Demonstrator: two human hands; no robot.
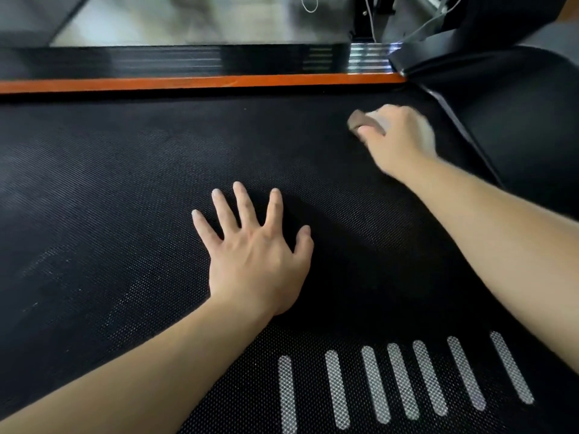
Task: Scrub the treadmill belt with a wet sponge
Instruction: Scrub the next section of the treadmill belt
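Scrubbing looks under way on a black textured treadmill belt (125,214): the right hand (398,139) grips a brown sponge (360,120), pressed to the belt near its far right corner, just beside the orange edge strip (188,83). The left hand (257,258) lies flat on the belt's middle, fingers spread, holding nothing. Faint dull patches toward the left edge could be damp or dust; most of the belt probably is not yet scrubbed.

The treadmill belt (109,214) is black with tiny dots all over. It has a row of white stripes (401,380) with a criss-cross look. The strip (188,83) along its far edge is bright orange. The rail (156,62) behind is shiny black with thin lines. The sponge (360,120) is brown-grey. The floor (188,23) is pale grey
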